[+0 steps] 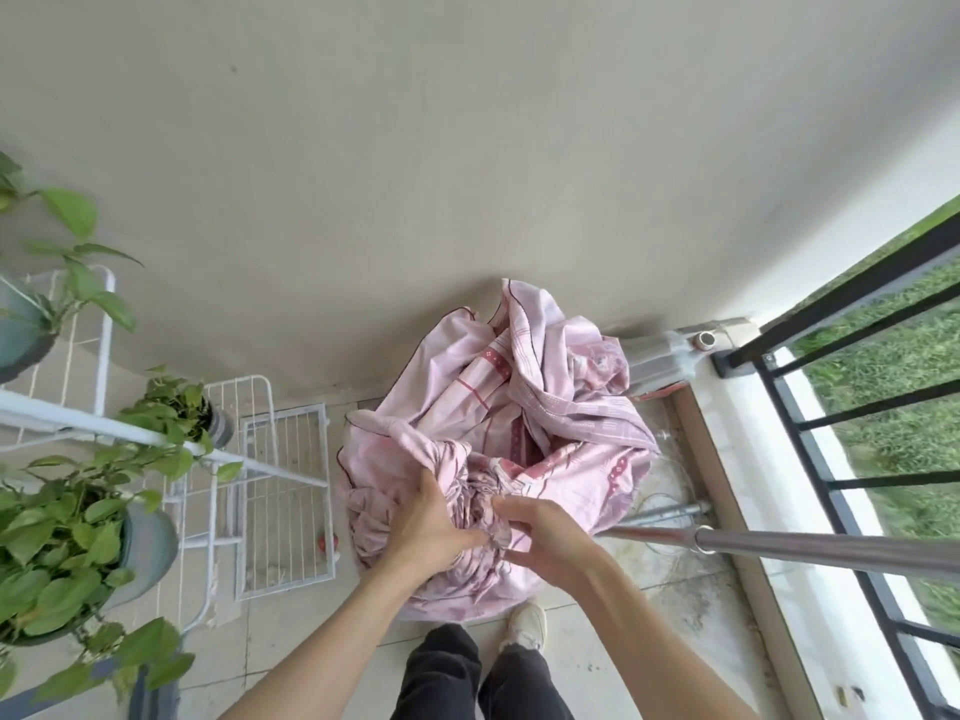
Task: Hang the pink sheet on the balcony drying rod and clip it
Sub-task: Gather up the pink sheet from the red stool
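Both hands are buried in the crumpled pink patterned cotton sheet (498, 433), heaped at the foot of the wall. The left hand (431, 527) pinches a gathered fold, fingers closed on cloth; the right hand (540, 543) grips the bunch just beside it. To the right of that grip runs the shiny steel drying rod (831, 550), apart from the sheet.

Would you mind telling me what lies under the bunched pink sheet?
The pink sheet, gripped by the left hand and right hand, hides whatever supports it. Only floor tiles and a white shoe show beneath its edge.
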